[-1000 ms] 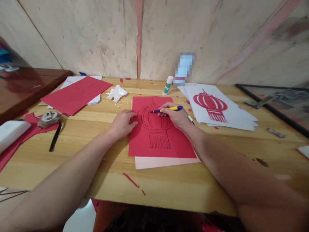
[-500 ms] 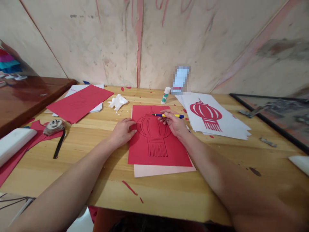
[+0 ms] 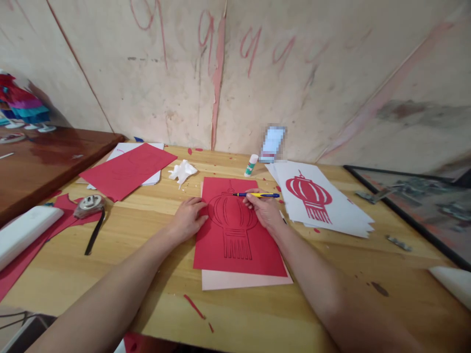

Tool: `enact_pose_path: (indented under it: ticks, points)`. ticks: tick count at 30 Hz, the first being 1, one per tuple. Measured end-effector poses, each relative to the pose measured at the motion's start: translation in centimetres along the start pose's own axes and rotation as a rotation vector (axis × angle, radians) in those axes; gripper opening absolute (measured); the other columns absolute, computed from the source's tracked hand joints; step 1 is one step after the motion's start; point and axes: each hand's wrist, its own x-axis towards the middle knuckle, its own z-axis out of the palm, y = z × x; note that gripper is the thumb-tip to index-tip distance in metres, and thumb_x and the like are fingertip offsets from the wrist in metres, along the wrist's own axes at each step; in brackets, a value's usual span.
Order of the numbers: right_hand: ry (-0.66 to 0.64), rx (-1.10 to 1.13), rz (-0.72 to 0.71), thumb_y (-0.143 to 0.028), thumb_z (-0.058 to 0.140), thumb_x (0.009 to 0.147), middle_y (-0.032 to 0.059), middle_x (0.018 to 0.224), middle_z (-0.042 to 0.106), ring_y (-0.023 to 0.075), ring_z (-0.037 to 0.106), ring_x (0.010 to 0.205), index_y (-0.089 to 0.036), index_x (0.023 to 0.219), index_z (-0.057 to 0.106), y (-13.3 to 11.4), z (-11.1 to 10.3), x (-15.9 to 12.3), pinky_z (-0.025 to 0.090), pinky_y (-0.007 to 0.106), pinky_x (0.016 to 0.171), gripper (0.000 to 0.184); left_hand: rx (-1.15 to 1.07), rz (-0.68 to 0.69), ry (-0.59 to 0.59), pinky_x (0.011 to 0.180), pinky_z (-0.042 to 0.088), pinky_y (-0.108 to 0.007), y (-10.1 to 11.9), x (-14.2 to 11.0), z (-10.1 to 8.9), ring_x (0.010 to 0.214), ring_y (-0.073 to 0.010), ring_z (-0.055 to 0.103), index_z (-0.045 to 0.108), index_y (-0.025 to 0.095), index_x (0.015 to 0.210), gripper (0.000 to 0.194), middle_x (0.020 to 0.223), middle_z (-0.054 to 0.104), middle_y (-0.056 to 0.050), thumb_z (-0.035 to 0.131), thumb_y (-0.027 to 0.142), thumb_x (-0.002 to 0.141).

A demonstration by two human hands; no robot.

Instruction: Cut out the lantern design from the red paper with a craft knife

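Observation:
A red sheet (image 3: 235, 250) with a lantern outline lies on a pale backing sheet (image 3: 243, 280) in the middle of the wooden table (image 3: 154, 274). My left hand (image 3: 188, 218) rests on the sheet's left edge, fingers curled and pressing the paper down. My right hand (image 3: 263, 208) is closed round a yellow and blue craft knife (image 3: 257, 195), held level with its tip over the top of the lantern outline.
White sheets with a red lantern cut-out (image 3: 309, 195) lie to the right. A glue stick (image 3: 251, 165), crumpled tissue (image 3: 183, 171), another red sheet (image 3: 128, 169), a tape measure (image 3: 89, 206) and a dark framed panel (image 3: 412, 201) surround the work. Red scraps (image 3: 194, 306) lie near the front edge.
The view has tilted up, so the table sits lower in the picture. My right hand has lifted the knife slightly and turned it more level. My left hand stays on the sheet.

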Motion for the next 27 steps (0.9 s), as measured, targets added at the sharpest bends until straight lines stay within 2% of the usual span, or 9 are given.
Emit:
enact_pose_path:
  ticks: [5, 12, 20, 24, 27]
  points:
    - [0.029, 0.012, 0.017, -0.046, 0.084, 0.061, 0.0011, 0.056, 0.067, 0.0115, 0.055, 0.047, -0.019, 0.072, 0.064, 0.1, 0.1, 0.0, 0.036, 0.024, 0.045, 0.035, 0.004, -0.017, 0.002, 0.106, 0.048, -0.045, 0.2, -0.2, -0.1, 0.118, -0.0290, 0.062, 0.071, 0.017, 0.112, 0.030, 0.124, 0.067, -0.013, 0.066, 0.018, 0.082]
    - [-0.004, 0.073, 0.025, -0.045, 0.084, 0.060, 0.0035, 0.065, 0.072, 0.0156, 0.064, 0.056, -0.019, 0.083, 0.068, -1.4, 0.7, -0.2, 0.041, 0.024, 0.047, 0.038, -0.005, -0.016, 0.009, 0.107, 0.047, -0.045, 0.0, -0.3, 0.1, 0.120, -0.0300, 0.061, 0.071, 0.016, 0.113, 0.031, 0.126, 0.066, -0.014, 0.065, 0.019, 0.082]
    - [0.043, 0.088, -0.085, -0.035, 0.086, 0.058, 0.0005, 0.064, 0.070, 0.0132, 0.063, 0.058, -0.020, 0.082, 0.066, -5.8, 1.6, -1.4, 0.044, 0.023, 0.051, 0.035, -0.009, -0.013, 0.011, 0.106, 0.048, -0.045, -0.3, -0.3, 0.6, 0.118, -0.0303, 0.062, 0.071, 0.016, 0.112, 0.030, 0.126, 0.066, -0.014, 0.064, 0.019, 0.083]
    - [0.104, 0.095, -0.106, -0.039, 0.084, 0.062, -0.0015, 0.056, 0.066, 0.0110, 0.058, 0.050, -0.020, 0.078, 0.061, -8.7, 2.3, -2.1, 0.037, 0.021, 0.045, 0.033, -0.015, -0.015, 0.007, 0.106, 0.048, -0.045, -0.2, -0.3, 0.5, 0.119, -0.0309, 0.061, 0.071, 0.015, 0.114, 0.032, 0.128, 0.065, -0.016, 0.064, 0.019, 0.083]
    - [0.088, 0.101, -0.092, -0.042, 0.080, 0.065, -0.0029, 0.052, 0.063, 0.0108, 0.054, 0.045, -0.021, 0.077, 0.058, -9.5, 3.0, -1.9, 0.034, 0.021, 0.042, 0.032, -0.028, -0.020, 0.008, 0.107, 0.047, -0.046, -0.1, -0.4, 0.3, 0.120, -0.0314, 0.061, 0.071, 0.015, 0.113, 0.033, 0.129, 0.065, -0.016, 0.065, 0.017, 0.081]
